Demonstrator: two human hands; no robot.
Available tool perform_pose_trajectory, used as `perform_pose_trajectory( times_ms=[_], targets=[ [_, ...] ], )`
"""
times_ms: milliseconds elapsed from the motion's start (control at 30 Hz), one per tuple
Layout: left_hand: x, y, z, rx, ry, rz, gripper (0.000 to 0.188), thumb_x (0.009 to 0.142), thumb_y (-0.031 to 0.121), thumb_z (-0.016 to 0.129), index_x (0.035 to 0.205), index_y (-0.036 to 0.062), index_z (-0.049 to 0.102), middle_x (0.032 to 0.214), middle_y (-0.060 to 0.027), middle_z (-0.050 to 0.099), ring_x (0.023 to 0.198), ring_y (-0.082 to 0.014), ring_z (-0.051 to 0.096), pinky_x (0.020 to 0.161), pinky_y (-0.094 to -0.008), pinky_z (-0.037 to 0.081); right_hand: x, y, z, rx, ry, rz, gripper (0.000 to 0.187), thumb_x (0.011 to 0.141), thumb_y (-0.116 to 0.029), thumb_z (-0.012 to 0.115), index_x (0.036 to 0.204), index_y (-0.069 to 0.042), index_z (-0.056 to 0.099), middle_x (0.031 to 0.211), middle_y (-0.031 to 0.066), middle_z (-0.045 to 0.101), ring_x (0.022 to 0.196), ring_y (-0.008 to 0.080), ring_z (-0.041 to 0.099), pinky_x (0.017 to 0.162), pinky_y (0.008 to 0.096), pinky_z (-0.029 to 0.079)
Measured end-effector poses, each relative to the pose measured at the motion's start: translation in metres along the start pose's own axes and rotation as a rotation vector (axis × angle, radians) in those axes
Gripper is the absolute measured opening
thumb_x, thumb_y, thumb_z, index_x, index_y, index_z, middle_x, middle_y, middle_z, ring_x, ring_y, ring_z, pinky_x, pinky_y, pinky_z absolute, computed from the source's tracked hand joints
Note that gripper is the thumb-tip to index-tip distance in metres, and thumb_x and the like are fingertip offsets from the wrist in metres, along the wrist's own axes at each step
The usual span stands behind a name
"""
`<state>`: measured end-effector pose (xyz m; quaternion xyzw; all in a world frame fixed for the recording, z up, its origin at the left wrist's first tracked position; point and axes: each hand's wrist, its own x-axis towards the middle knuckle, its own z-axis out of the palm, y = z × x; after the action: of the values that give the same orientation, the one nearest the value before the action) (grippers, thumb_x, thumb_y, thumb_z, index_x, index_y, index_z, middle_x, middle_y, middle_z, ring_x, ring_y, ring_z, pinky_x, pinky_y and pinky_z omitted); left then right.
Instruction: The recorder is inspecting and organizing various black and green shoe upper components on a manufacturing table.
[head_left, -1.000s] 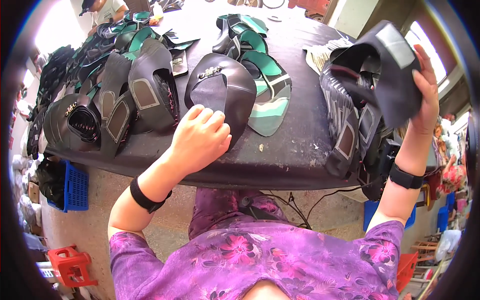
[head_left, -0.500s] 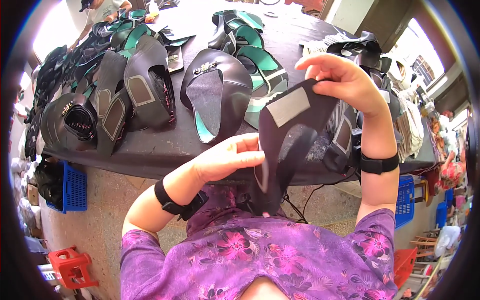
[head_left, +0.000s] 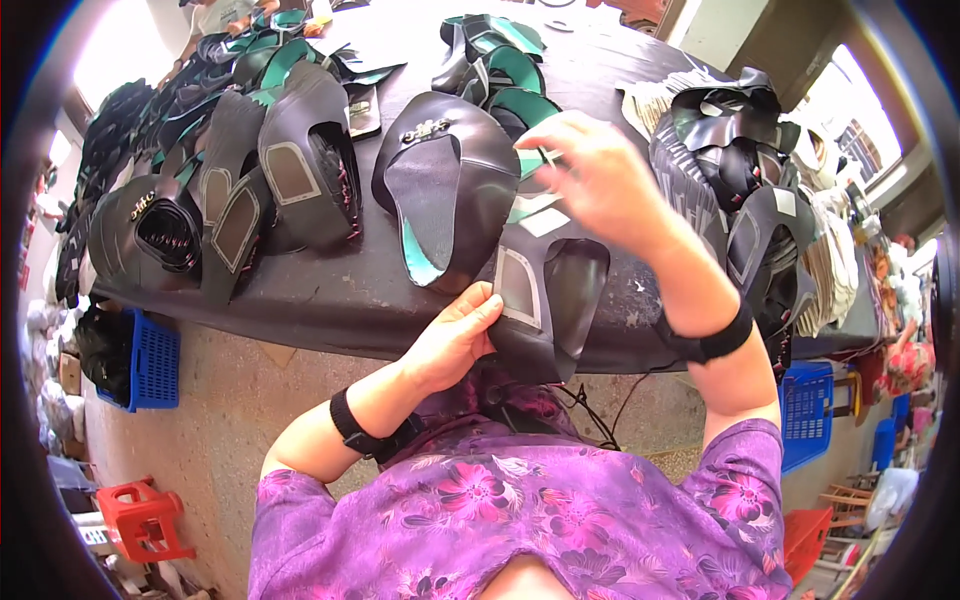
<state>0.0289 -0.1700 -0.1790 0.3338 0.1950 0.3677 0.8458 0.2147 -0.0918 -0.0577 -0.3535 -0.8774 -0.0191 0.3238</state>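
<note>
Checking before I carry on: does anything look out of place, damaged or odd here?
The table top has pale scuffs right of the black shoe piece in the left hand; they look like wear against the dark surface. Loose cables under the front edge look untidy. No spill shows.

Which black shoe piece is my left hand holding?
The grey-framed piece directly in front of you, its left edge pinched in your left hand; similar pieces stacked farther left and right aren't held.

Low down to the left of my left hand [head_left: 450, 342], a red stool [head_left: 138, 512] stands on the floor [head_left: 240, 425]. Bright daylight fills a window [head_left: 858, 108] beyond my right hand [head_left: 592, 180].
</note>
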Motion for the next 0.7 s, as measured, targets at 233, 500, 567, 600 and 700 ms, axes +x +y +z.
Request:
perform_pose_trajectory(
  times_ms=[233,500,567,600,700],
  targets=[
    [-0.005,-0.024,-0.012,-0.053,-0.044,0.021,0.047,0.087,0.026,0.053,0.126,0.0046,0.037,0.127,-0.0071,0.042,0.117,-0.019,0.04,0.098,-0.0364,0.031,-0.005,-0.095,0.086,-0.37,-0.293,-0.241,0.02,0.07,-0.012,0.055,0.087,-0.002,0.054,0.086,0.01,0.056,0.087,0.0206,0.053,0.087,0.0357,0.035],
    [-0.004,-0.031,-0.001,0.021,-0.086,-0.044,0.045,0.086,0.023,0.054,0.125,0.0069,0.039,0.124,-0.0054,0.045,0.116,-0.0186,0.042,0.097,-0.0371,0.033,0.006,-0.072,0.073,-0.293,-0.461,-0.168,0.015,0.065,-0.017,0.061,0.074,-0.007,0.055,0.068,0.0063,0.06,0.075,0.0212,0.058,0.082,0.0329,0.04],
    [-0.003,-0.023,0.015,-0.219,-0.098,-0.027,0.04,0.09,0.019,0.046,0.127,0.01,0.036,0.125,-0.0043,0.045,0.115,-0.0169,0.043,0.096,-0.0353,0.035,0.013,-0.064,0.033,-0.066,-0.339,-0.103,0.022,0.062,-0.016,0.069,0.075,-0.005,0.054,0.077,0.0117,0.059,0.073,0.0302,0.056,0.075,0.0354,0.042],
    [-0.004,-0.019,0.017,-0.24,-0.121,-0.04,0.043,0.09,0.022,0.045,0.13,0.0131,0.031,0.127,-0.0046,0.042,0.118,-0.0188,0.04,0.099,-0.0401,0.032,0.015,-0.065,0.011,0.028,-0.254,-0.02,0.028,0.062,-0.016,0.069,0.082,-0.003,0.055,0.083,0.015,0.059,0.075,0.0344,0.055,0.073,0.037,0.043],
    [-0.005,-0.016,0.018,-0.373,-0.082,-0.018,0.045,0.09,0.023,0.045,0.131,0.0134,0.027,0.129,-0.0053,0.039,0.119,-0.0207,0.039,0.1,-0.0425,0.031,-0.006,-0.071,-0.049,0.261,0.083,0.064,0.049,0.063,-0.017,0.076,0.102,0.003,0.054,0.087,0.008,0.06,0.077,0.0137,0.057,0.073,0.0244,0.043]
  ],
)
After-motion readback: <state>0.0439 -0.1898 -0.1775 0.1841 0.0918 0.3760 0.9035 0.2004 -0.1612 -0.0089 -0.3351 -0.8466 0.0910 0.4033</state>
